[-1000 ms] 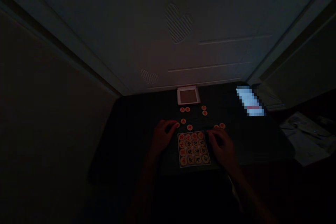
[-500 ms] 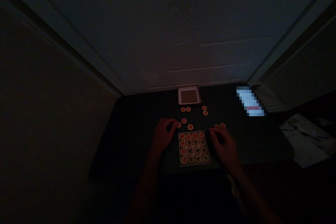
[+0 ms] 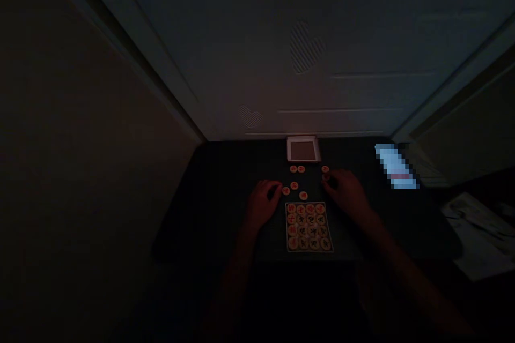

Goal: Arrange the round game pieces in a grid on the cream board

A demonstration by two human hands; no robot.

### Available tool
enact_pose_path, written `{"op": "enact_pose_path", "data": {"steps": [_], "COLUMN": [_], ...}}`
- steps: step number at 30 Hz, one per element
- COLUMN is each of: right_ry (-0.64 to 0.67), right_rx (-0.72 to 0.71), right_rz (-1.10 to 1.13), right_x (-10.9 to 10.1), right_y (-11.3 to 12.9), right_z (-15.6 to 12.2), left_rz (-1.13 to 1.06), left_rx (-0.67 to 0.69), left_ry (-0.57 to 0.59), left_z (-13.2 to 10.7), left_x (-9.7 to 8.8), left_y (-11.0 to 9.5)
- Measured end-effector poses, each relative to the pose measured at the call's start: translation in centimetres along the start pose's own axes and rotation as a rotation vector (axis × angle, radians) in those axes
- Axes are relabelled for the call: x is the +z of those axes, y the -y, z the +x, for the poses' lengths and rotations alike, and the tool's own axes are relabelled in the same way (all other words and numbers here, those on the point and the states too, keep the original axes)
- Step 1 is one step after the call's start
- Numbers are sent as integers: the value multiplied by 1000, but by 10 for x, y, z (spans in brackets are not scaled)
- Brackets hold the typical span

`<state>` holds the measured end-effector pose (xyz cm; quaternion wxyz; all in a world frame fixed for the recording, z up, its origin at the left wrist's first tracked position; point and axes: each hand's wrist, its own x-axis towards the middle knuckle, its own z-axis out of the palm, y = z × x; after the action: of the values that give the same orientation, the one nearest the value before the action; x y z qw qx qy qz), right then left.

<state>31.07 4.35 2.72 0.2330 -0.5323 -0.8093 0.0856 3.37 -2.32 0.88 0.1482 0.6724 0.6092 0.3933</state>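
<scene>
The scene is very dark. A small square tray (image 3: 288,249) on the dark table (image 3: 217,203) holds several round game discs with red or black marks, packed in rows. My left hand (image 3: 263,206) rests on the table just left of the tray, fingers curled, its tips near a loose disc (image 3: 286,191). My right hand (image 3: 348,193) reaches up right of the tray, fingertips at a loose disc (image 3: 325,170); whether it grips one is hidden. More loose discs (image 3: 297,169) lie beyond the tray. An empty white-rimmed box lid (image 3: 303,149) sits at the table's far edge.
A lit, blurred phone screen (image 3: 396,166) lies at the far right of the table. Papers (image 3: 477,225) rest on a surface to the right. A pale door with heart patterns (image 3: 306,45) stands behind the table, with walls close on both sides.
My right hand has moved from beside the tray's top right corner up and away to the loose discs further back. The view has shifted left. My left hand has stayed put.
</scene>
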Motion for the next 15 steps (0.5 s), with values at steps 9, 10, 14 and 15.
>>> {"op": "enact_pose_path", "data": {"steps": [9,10,14,15], "right_ry": [-8,-11,-30,-37], "right_rx": [45,49,62,71], "right_rz": [10,17,75,125], "right_x": [5,5,-2,-5], "right_y": [-2,-1,4,6], "right_z": [4,4,2,0], "left_rz": [-11,-11,-14,-14], "left_rx": [8,11,16,16], "left_ry": [5,9,-1,-3], "left_z": [-1,-1,-1,-1], "left_x": [1,1,1,1], "left_y": [0,0,1,1]}}
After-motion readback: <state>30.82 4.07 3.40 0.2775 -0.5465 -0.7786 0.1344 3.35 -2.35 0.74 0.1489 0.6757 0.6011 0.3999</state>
